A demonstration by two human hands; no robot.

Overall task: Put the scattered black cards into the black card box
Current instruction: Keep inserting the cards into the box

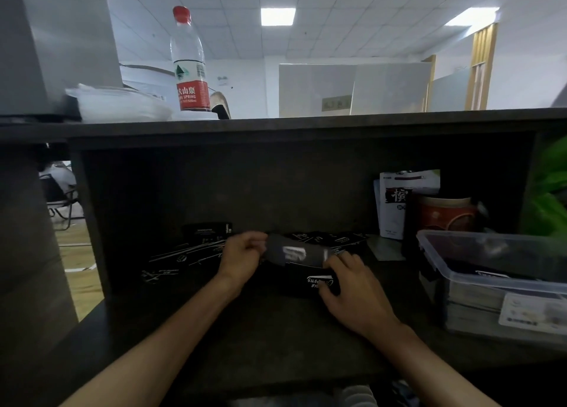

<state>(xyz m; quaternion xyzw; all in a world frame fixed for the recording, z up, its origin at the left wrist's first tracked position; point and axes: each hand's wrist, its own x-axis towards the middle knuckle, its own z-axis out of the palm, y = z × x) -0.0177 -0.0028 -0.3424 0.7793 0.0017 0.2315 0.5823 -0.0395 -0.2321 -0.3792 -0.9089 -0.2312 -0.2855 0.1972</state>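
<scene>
Both hands work at the middle of the dark desk [214, 339], under a shelf [276, 124] that runs across the top. The left hand [242, 253] has its fingers curled in a closed grip on the left end of a blurred black card [291, 253] with white print, held just above the desk. The right hand [352, 287], at about 4 o'clock from the left, pinches the card's right end with its fingertips while its thumb rests on the black card box [310, 282], which lies flat on the desk directly under the card. More scattered black cards [184, 253] lie at 9 o'clock from the left hand, and others [331, 238] spread behind the hands at 1 o'clock. A clear plastic bin [491, 271] sits at 3 o'clock, with a red jar [445, 216] and a white packet [395, 204] behind it. On the shelf, at 11 o'clock, stands a water bottle [188, 66] with a red cap.
</scene>
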